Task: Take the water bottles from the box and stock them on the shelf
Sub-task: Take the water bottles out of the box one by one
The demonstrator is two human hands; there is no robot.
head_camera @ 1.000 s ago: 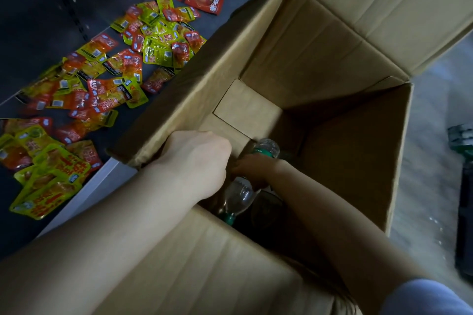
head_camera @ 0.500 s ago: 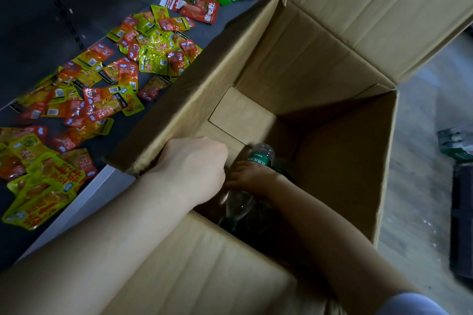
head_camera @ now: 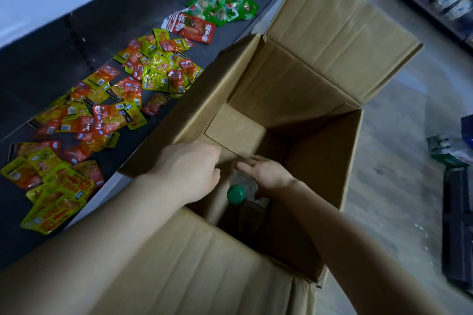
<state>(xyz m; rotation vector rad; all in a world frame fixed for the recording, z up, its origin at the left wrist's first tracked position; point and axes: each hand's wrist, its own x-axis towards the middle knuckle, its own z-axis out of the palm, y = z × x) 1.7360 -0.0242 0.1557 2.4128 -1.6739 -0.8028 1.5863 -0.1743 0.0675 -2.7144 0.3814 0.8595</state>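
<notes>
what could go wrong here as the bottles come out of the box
The right hand reaches deep into the cardboard box beside a water bottle with a green cap; its grip is not clearly visible, so the bottle might slip on the lift. The left hand rests at the box's flap, which could fold in and snag the bottle. Snack packets already cover the shelf, so a bottle set there may stand unevenly.

Bottle in box, right of shelf
</notes>
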